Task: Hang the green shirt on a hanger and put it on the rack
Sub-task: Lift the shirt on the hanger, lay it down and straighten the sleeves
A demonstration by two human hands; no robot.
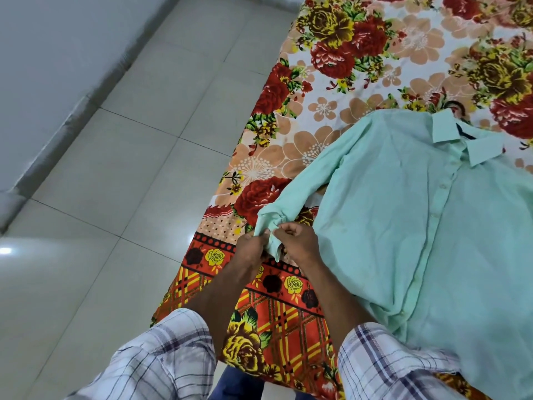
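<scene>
The green shirt point(418, 212) lies buttoned on the floral bedsheet point(360, 67); left hand point(250, 246) and right hand point(300, 241) both pinch its sleeve cuff point(271, 229).

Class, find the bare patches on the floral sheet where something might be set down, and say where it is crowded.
Free: the floral sheet beyond the collar of the green shirt, and the strip between the sleeve and the tiled floor. Crowded: the sheet's near edge, where left hand and right hand pinch the cuff.
</scene>
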